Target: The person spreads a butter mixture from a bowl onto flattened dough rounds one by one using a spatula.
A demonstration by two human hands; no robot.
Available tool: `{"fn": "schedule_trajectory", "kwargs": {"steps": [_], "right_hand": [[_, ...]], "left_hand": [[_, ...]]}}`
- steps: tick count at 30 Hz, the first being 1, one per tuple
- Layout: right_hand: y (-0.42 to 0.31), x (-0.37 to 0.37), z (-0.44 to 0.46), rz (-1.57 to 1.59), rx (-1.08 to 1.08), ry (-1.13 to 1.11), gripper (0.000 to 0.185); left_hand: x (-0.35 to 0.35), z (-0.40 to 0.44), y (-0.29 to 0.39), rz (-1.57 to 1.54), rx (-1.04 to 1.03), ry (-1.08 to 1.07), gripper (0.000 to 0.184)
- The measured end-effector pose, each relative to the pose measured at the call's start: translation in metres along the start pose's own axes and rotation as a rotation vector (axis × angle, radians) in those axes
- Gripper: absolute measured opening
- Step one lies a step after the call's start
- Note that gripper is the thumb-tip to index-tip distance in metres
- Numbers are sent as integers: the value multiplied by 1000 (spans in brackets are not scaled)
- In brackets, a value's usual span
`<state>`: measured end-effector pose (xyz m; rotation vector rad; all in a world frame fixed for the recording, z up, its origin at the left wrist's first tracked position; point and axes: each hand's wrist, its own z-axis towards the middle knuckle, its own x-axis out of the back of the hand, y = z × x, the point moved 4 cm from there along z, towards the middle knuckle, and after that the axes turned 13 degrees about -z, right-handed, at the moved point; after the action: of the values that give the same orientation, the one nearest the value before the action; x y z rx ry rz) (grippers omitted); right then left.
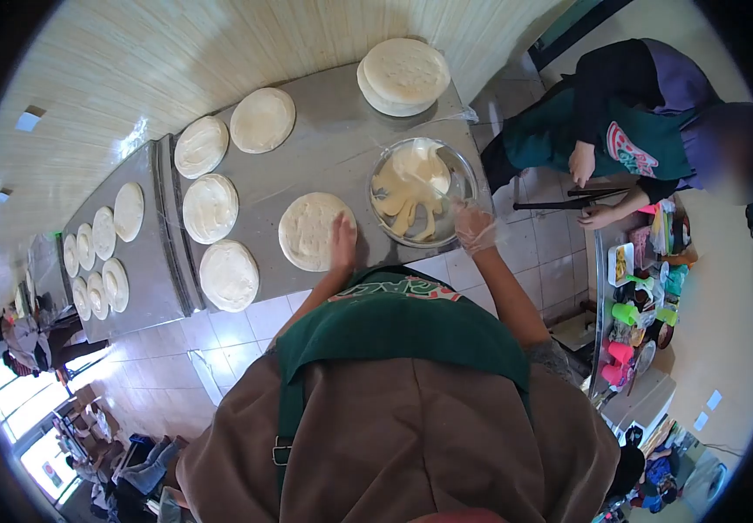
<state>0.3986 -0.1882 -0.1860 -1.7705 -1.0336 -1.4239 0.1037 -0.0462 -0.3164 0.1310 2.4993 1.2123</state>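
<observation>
My left hand [342, 241] rests with its fingers stretched out on the right edge of a flat round dough [311, 231] on the metal table. My right hand [474, 225], in a clear plastic glove, is at the right rim of a round metal tray [466, 179]; its fingers are blurred, and whether they hold anything is hidden. Inside the tray lie a pale creamy mass [424, 167] and a yellowish spread [404, 202] in streaks.
Stacked round breads [404, 74] sit at the table's far right corner. More dough rounds [210, 207] lie to the left. A co-worker [607, 122] stands at the right, holding dark tongs [559, 203], beside a cluttered side table [603, 288].
</observation>
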Motion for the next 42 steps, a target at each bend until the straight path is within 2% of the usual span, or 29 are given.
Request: {"fn": "schedule_trajectory", "kwargs": {"steps": [1, 3, 5, 8, 11, 14, 17, 19, 20, 21, 22, 23, 24, 26, 28, 29, 30, 32, 33, 34, 36, 38, 39, 42], "right_hand": [[-5, -6, 3, -31, 1, -34, 29], [-18, -18, 1, -67, 46, -56, 29], [-36, -30, -10, -83, 133, -32, 31], [-59, -44, -29, -2, 219, -77, 22], [-84, -69, -37, 102, 127, -214, 21], [-86, -116, -28, 456, -71, -83, 33], [-91, -68, -33, 663, 351, 117, 34], [-85, -98, -33, 1583, -35, -503, 30], [-84, -107, -36, 1791, -132, -629, 28], [-85, -109, -39, 1986, -262, -749, 25], [-84, -91, -40, 1971, -251, -648, 23], [-82, -75, -39, 1955, -240, -544, 22], [-79, -66, -38, 1971, -235, -540, 21], [-66, -55, -38, 2000, -226, -533, 21], [-48, -61, -28, 1451, -26, -191, 21], [-38, -69, -26, 1389, -22, -156, 22], [-32, -67, -24, 1325, -21, -121, 22], [-23, -36, -30, 1633, -196, -308, 21], [-16, -32, -29, 1512, -112, -230, 25], [-9, -28, -27, 1388, -33, -150, 30], [-3, -20, -28, 1369, -29, -162, 35], [-21, 60, -39, 1578, -170, -354, 33], [-26, 76, -37, 1524, -82, -350, 32], [-48, 116, -31, 1430, 127, -316, 31]], "left_hand": [[-28, 2, -6, -234, 200, -131, 81], [-78, -18, 20, -401, 377, -224, 98], [-93, -16, 27, -492, 434, -303, 104], [-90, -18, 21, -560, 424, -345, 110], [-94, -19, 11, -636, 439, -270, 114], [-99, -28, 19, -545, 426, -237, 114], [-93, -22, 10, -525, 381, -209, 113], [-74, -8, 6, -321, 301, -195, 103], [-60, -2, 5, -220, 262, -184, 98], [-34, 2, 16, 143, 16, -10, 88], [-9, 1, 31, 503, -233, 167, 79], [12, -9, 45, 767, -313, 437, 77], [28, -20, 61, 1026, -393, 712, 77], [64, -28, 68, 1060, -89, 989, 91], [74, -34, 87, 1032, -24, 819, 99], [80, -35, 95, 1017, 7, 736, 103], [90, -28, 95, 900, 65, 637, 92], [101, -14, 89, 633, 112, 397, 73], [94, -14, 94, 501, 133, 273, 64], [84, -13, 102, 351, 31, 168, 57], [56, -26, 118, 49, -159, -44, 42], [22, -47, 152, 158, -193, -104, 41], [5, -57, 171, 212, -212, -133, 40], [-29, -80, 209, -195, -164, -167, 46]]}}
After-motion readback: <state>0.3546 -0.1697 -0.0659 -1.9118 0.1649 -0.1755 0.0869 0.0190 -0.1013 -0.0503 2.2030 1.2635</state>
